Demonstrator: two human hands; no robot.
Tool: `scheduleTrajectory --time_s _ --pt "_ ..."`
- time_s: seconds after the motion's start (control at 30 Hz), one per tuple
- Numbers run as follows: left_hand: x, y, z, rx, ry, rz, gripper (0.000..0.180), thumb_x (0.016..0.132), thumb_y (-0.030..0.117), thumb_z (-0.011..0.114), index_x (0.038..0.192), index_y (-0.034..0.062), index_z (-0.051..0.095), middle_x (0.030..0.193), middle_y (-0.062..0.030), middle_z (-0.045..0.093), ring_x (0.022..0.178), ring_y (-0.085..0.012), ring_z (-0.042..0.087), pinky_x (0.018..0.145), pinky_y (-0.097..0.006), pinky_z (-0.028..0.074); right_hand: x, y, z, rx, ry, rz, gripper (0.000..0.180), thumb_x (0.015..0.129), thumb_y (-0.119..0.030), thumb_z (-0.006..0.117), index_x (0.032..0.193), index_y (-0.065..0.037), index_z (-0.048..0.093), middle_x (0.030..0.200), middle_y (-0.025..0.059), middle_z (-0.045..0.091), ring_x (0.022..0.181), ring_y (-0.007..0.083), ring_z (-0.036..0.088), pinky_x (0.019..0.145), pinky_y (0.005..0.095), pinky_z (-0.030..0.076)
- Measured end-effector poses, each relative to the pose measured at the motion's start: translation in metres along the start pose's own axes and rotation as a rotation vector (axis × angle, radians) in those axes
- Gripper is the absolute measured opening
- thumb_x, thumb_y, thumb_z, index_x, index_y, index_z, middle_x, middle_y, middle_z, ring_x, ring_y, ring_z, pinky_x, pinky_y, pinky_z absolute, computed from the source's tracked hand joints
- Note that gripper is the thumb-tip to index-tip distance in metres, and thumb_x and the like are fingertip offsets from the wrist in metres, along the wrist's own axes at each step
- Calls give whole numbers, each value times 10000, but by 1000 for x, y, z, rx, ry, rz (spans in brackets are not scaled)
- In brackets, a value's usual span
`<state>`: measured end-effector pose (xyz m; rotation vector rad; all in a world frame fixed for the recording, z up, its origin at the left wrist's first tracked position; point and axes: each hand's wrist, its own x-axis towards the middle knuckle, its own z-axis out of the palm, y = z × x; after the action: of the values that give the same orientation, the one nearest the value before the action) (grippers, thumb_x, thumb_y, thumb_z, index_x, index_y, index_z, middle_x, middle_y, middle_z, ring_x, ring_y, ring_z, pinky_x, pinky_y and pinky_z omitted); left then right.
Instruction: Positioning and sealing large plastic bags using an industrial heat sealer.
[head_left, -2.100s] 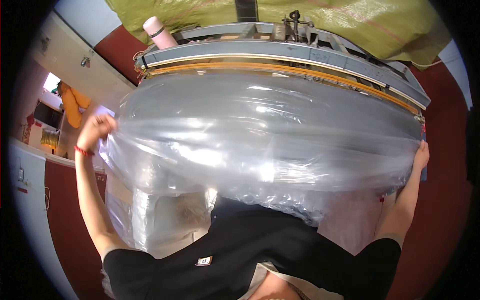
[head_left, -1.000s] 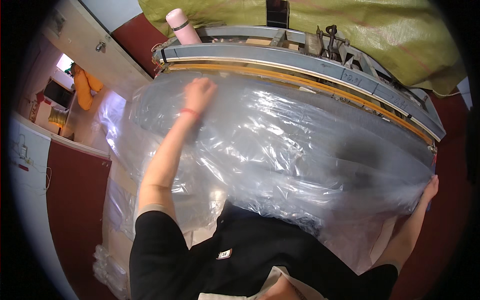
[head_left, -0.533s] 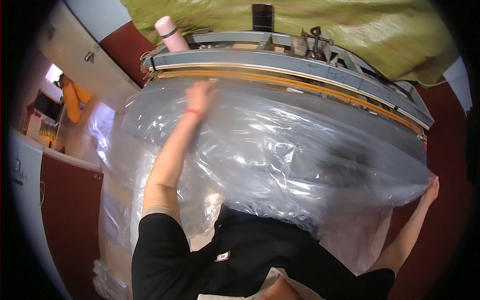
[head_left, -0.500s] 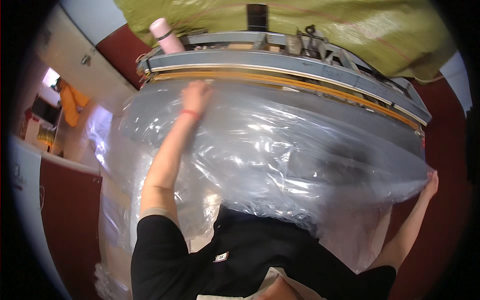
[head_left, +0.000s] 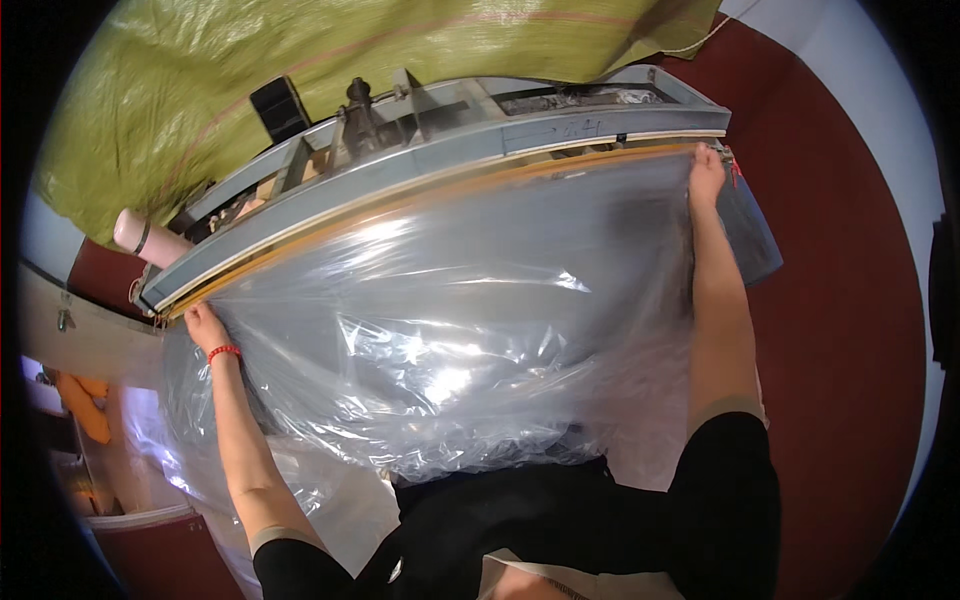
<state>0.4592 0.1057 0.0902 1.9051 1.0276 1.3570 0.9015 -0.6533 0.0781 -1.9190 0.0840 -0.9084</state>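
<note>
A big clear plastic bag (head_left: 450, 330) lies spread in front of me, its upper edge along the long grey and orange bar of a sealing machine (head_left: 440, 160). My left hand (head_left: 203, 325), with a red band at the wrist, pinches the bag's left corner at the bar's left end. My right hand (head_left: 706, 165) holds the bag's right corner against the bar's right end. Both arms are stretched wide, and the film is pulled flat between them.
A yellow-green woven sack (head_left: 330, 60) lies behind the machine. A pink bottle (head_left: 145, 240) rests at the machine's left end. More clear film (head_left: 330, 490) piles up low on the left. The floor (head_left: 850, 300) to the right is dark red.
My left hand has come off the middle of the film and gone out to the bag's left corner. My right hand has risen to the bar's right end. The view has tilted.
</note>
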Motion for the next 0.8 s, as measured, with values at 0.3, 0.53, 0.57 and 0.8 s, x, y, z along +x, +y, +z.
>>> scheduleTrajectory --time_s 0.3,0.53,0.57,0.8 --pt "18 -10 15 -267 -131 -78 232 816 160 594 645 97 451 578 65 405 519 -41 324 473 -189 274 2 -15 16 96 118 1 210 762 -208 634 743 -21 542 702 76 578 638 154 543 648 287 443" --pt "24 -10 6 -110 54 -137 235 795 175 521 586 104 443 554 62 395 480 -47 329 421 -216 245 21 -6 11 74 189 234 133 786 -152 571 807 -32 518 755 98 571 653 188 567 579 312 476" --pt "21 -11 5 -112 119 -147 225 791 171 503 584 97 455 546 58 394 467 -53 328 412 -222 250 12 -19 11 55 212 175 125 788 -137 552 825 -25 511 775 108 573 654 198 568 559 310 477" --pt "4 14 -12 -330 -128 -170 102 812 168 541 779 80 503 641 47 443 547 -51 389 469 -200 315 -15 -97 9 -56 308 -2 181 799 -125 505 924 5 526 880 138 587 787 266 567 730 345 447"
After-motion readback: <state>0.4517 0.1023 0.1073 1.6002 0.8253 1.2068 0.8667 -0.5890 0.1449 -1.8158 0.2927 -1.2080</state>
